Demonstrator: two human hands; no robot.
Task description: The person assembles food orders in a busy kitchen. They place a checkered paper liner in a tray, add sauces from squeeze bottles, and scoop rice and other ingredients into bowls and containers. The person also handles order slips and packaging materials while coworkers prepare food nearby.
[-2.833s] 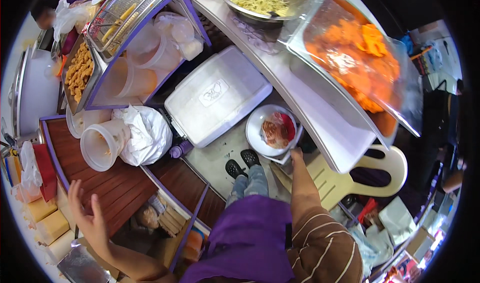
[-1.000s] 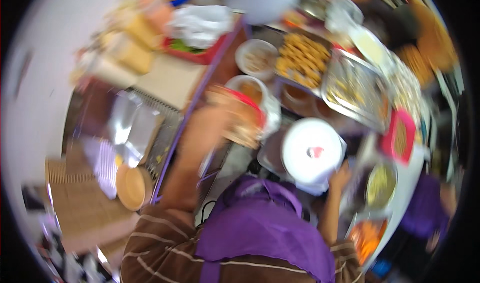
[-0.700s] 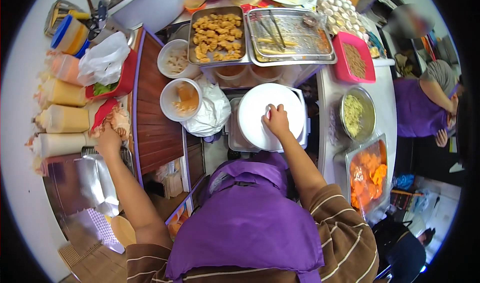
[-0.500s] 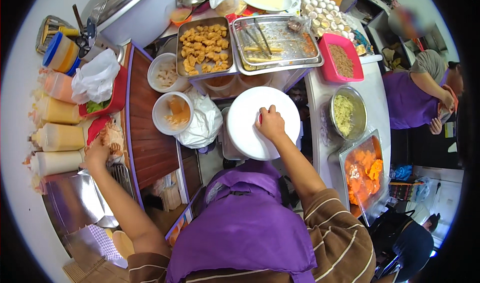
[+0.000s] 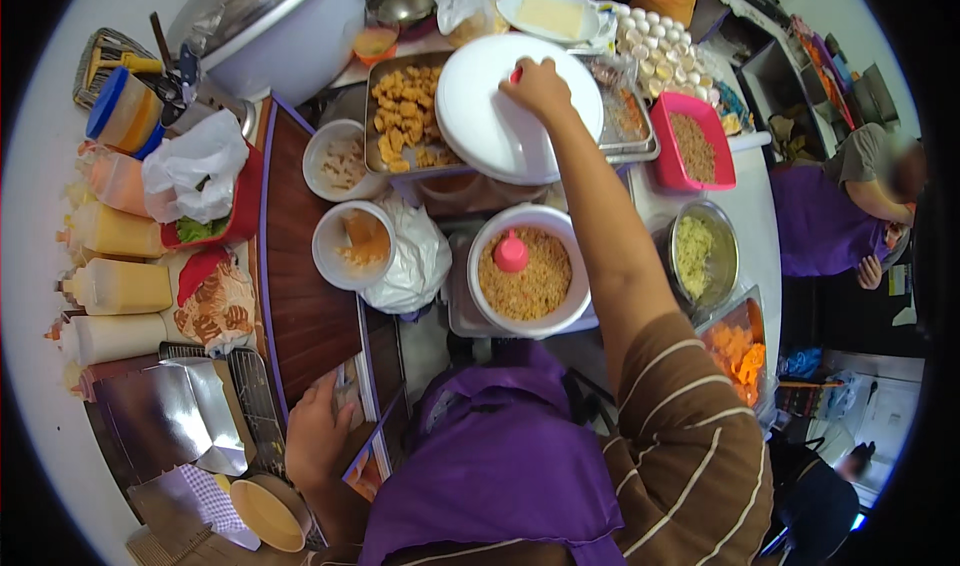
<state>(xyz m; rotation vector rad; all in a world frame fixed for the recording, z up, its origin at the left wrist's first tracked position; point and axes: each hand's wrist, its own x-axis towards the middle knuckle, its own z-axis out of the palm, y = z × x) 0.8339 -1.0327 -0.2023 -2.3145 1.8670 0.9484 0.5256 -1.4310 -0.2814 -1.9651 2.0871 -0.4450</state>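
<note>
By its red knob, my right hand (image 5: 540, 88) grips a round white lid (image 5: 490, 131), held up over the far counter. The lid covers part of a metal tray of fried chicken pieces (image 5: 399, 106). Below it stands a white tub (image 5: 582, 301) of fried rice (image 5: 530, 291), uncovered, with a pink scoop (image 5: 511, 254) in the rice. Low on the left, my left hand (image 5: 318, 434) is beside the open shelf under the wooden counter, fingers apart and loosely bent, with nothing seen in it. A patterned cloth (image 5: 218, 306) lies on the left counter.
Two white tubs (image 5: 348, 256) and a white plastic bag stand left of the rice. To the right are a pink bin (image 5: 712, 171), a steel bowl of shredded vegetable (image 5: 697, 256) and a tray of orange pieces (image 5: 740, 351). Squeeze bottles (image 5: 122, 288) line the left wall. A co-worker (image 5: 835, 206) stands at right.
My right hand has lifted the lid off the tub and carried it away from me, uncovering the rice and scoop. My left hand has left the cloth and come down toward the shelf.
</note>
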